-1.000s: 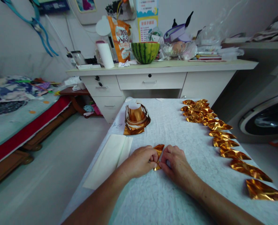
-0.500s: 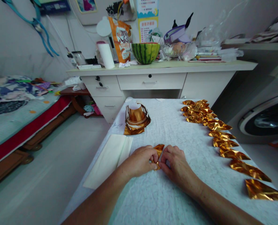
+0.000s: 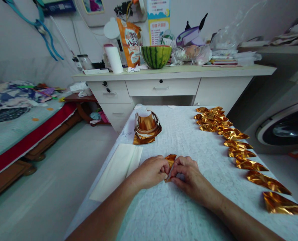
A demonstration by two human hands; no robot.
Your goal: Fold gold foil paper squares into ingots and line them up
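A small piece of shiny gold foil paper (image 3: 171, 158) is pinched between my hands at the middle of the cloth-covered table (image 3: 179, 134). My left hand (image 3: 155, 171) grips its left side with curled fingers. From the other side, the fingertips of my right hand (image 3: 186, 174) are closed on its edge. Most of the foil is hidden by my fingers. Beyond my left hand stands a loose coil of gold foil sheets (image 3: 146, 127). Folded white paper (image 3: 116, 170) lies flat beside my left forearm.
Several folded gold foil pieces (image 3: 241, 153) run in a row along the table's right side. Behind the table is a white desk (image 3: 161, 87) bearing a cut watermelon (image 3: 156, 57). A washing machine (image 3: 284, 110) stands at right, a bed (image 3: 33, 124) at left.
My right fingers have shifted slightly against the foil's lower edge, and a bit less of it shows between my hands. Everything else stays in place.
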